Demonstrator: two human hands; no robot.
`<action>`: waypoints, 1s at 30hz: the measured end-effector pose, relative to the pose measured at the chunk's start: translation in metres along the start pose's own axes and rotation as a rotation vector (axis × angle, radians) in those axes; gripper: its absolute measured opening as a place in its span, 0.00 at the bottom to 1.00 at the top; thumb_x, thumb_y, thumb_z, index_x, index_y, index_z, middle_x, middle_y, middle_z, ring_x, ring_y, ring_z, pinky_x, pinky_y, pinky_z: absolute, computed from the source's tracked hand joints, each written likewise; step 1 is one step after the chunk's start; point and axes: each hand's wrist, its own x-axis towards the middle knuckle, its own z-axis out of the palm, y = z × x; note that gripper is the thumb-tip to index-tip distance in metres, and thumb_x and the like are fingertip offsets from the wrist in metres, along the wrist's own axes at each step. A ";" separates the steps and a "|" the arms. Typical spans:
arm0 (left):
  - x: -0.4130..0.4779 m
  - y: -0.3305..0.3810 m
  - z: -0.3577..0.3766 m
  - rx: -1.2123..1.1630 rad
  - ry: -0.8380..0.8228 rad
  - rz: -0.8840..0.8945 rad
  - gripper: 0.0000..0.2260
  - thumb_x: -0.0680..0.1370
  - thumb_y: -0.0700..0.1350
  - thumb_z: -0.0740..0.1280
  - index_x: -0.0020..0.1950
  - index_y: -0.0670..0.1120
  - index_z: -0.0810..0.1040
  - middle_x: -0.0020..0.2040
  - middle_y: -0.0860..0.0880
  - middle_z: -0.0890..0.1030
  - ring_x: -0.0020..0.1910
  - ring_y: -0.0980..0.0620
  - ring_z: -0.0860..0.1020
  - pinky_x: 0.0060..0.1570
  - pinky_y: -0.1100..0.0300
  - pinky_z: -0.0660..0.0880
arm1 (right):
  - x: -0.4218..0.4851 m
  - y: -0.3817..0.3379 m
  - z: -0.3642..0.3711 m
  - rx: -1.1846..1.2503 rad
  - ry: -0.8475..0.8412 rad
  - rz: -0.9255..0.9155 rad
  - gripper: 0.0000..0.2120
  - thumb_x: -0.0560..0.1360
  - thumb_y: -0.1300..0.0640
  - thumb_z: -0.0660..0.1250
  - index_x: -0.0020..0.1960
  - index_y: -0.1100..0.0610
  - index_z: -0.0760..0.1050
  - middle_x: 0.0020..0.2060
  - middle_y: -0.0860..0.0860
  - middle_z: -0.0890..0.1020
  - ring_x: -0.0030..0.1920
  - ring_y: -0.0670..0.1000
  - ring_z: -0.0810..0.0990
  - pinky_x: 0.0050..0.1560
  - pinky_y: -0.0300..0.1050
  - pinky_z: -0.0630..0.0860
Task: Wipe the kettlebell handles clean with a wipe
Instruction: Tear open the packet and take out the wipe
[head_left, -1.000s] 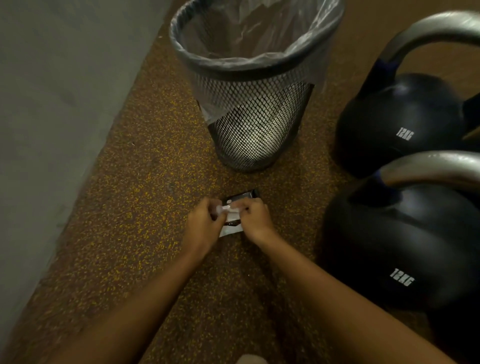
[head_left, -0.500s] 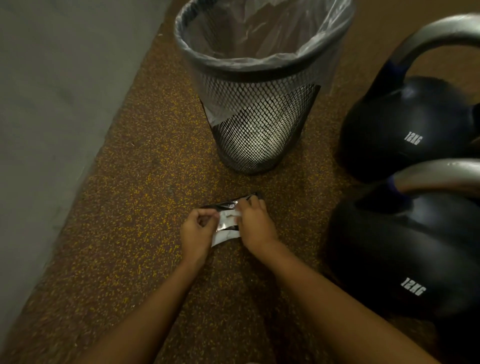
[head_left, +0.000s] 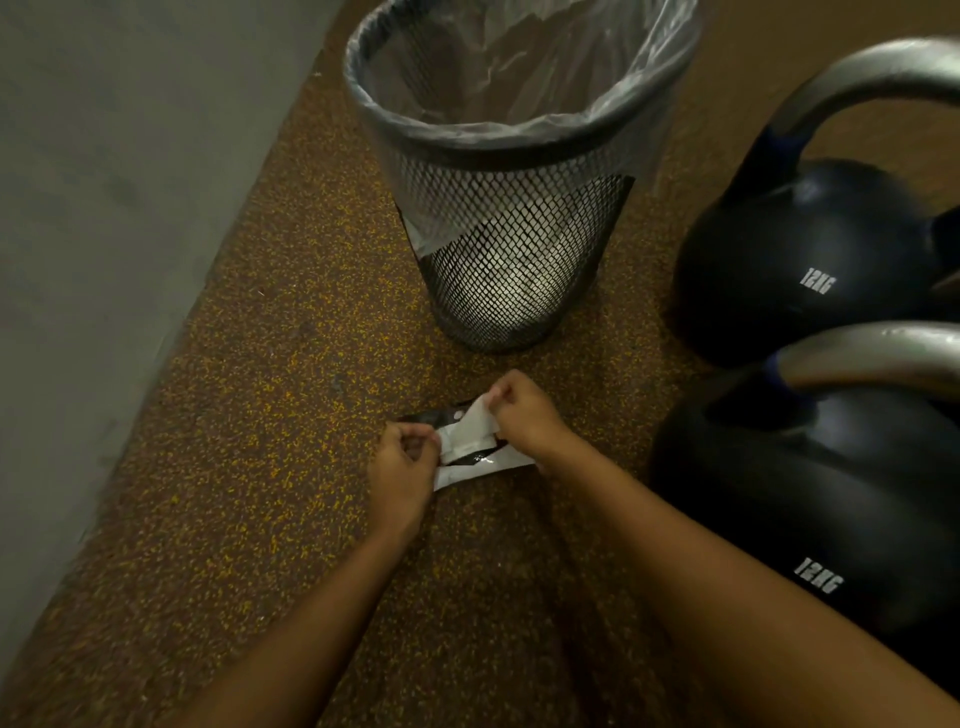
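Note:
A small black and white wipe packet (head_left: 470, 462) lies on the speckled floor, low in front of me. My left hand (head_left: 402, 467) pinches the packet's left end. My right hand (head_left: 522, 413) pinches a white wipe (head_left: 475, 428) that stretches up and to the right out of the packet. Two black kettlebells marked 12KG stand at the right. The far kettlebell (head_left: 800, 260) has a grey handle (head_left: 862, 78) arching to the frame edge. The near kettlebell (head_left: 810, 499) shows its grey handle (head_left: 872, 358) just right of my right hand.
A black mesh waste bin (head_left: 519, 166) with a clear plastic liner stands straight ahead, just beyond my hands. A grey wall (head_left: 104, 182) runs along the left. The brown speckled rubber floor (head_left: 249, 441) stretches between wall and bin.
My right hand has lifted up and to the right, drawing the white wipe out of the packet. My left hand stays on the packet's left end.

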 end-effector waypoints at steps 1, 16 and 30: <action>0.000 -0.001 0.000 0.012 0.000 -0.018 0.04 0.76 0.38 0.66 0.49 0.42 0.74 0.40 0.50 0.77 0.37 0.58 0.74 0.38 0.66 0.71 | -0.001 -0.002 -0.004 0.085 0.052 0.034 0.03 0.79 0.61 0.57 0.47 0.57 0.67 0.38 0.49 0.70 0.40 0.47 0.69 0.42 0.44 0.72; -0.001 0.073 0.007 0.232 -0.305 0.108 0.18 0.82 0.48 0.54 0.53 0.44 0.82 0.50 0.43 0.83 0.51 0.46 0.79 0.48 0.60 0.72 | -0.056 -0.097 -0.089 0.059 0.141 -0.248 0.07 0.76 0.61 0.65 0.54 0.57 0.71 0.47 0.50 0.73 0.44 0.46 0.73 0.37 0.35 0.72; -0.049 0.321 0.047 -0.111 -0.587 0.780 0.19 0.78 0.45 0.63 0.65 0.56 0.61 0.56 0.55 0.72 0.54 0.64 0.74 0.46 0.74 0.74 | -0.118 -0.135 -0.259 -0.010 0.342 -0.435 0.04 0.73 0.62 0.67 0.42 0.55 0.75 0.38 0.49 0.79 0.45 0.50 0.78 0.46 0.46 0.75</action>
